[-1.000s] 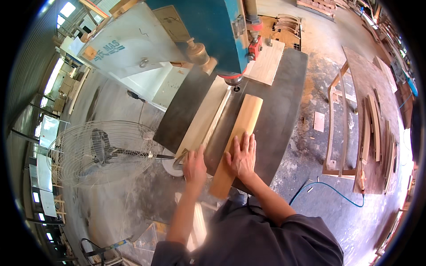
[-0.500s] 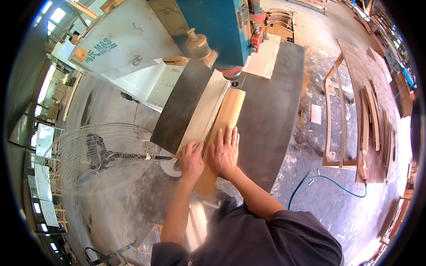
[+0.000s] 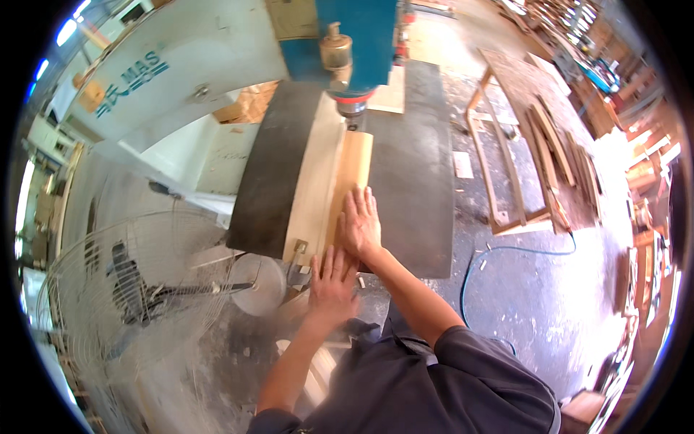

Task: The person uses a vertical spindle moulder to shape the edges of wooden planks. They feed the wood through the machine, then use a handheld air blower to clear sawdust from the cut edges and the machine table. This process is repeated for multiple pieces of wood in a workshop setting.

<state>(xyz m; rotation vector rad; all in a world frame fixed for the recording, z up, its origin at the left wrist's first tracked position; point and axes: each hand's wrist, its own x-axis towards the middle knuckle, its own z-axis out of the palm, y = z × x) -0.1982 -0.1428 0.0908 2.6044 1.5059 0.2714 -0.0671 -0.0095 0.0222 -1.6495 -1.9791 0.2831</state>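
A yellowish wooden board (image 3: 356, 163) lies on the dark machine table (image 3: 426, 173), its far end close to the cutter head (image 3: 353, 108) of an overhead spindle machine. Along its left side runs a paler wooden strip (image 3: 312, 166) with a small metal clamp piece (image 3: 300, 247) at its near end. My right hand (image 3: 361, 228) rests flat on the board, fingers stretched forward. Lower and to the left, my left hand (image 3: 335, 286) has its fingers extended at the board's near end, slightly blurred. Neither hand is wrapped round anything.
A wire-caged floor fan (image 3: 137, 289) stands at left. The blue machine head (image 3: 358, 43) overhangs the table. To the right, a wooden bench (image 3: 535, 130) carries loose strips, and a blue hose (image 3: 466, 282) crosses the floor. Light wood pieces (image 3: 318, 372) lie below my left forearm.
My left hand has shifted from the pale strip to the board's near end, its fingers straightening. My right hand stays flat on the board. The view has turned to the right.
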